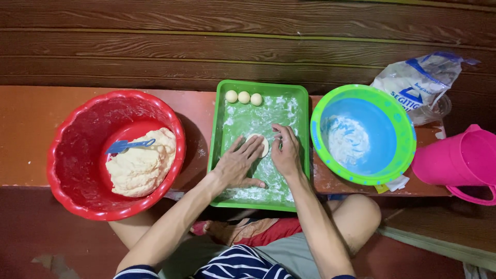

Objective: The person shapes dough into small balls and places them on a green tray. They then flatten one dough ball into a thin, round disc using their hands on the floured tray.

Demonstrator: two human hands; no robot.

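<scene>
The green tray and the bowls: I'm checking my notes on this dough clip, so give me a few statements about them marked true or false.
1. Three small dough balls sit in a row at the far end of the green tray. True.
2. The left hand lies with its fingers on a flattened dough piece in the tray. True.
3. The red bowl is empty. False: it holds a large lump of dough with a blue spatula on it.
4. The blue-and-green bowl is full of dough. False: only a smear of flour shows inside.
5. The right hand holds the pink jug. False: it rests in the tray beside the flattened piece.
</scene>
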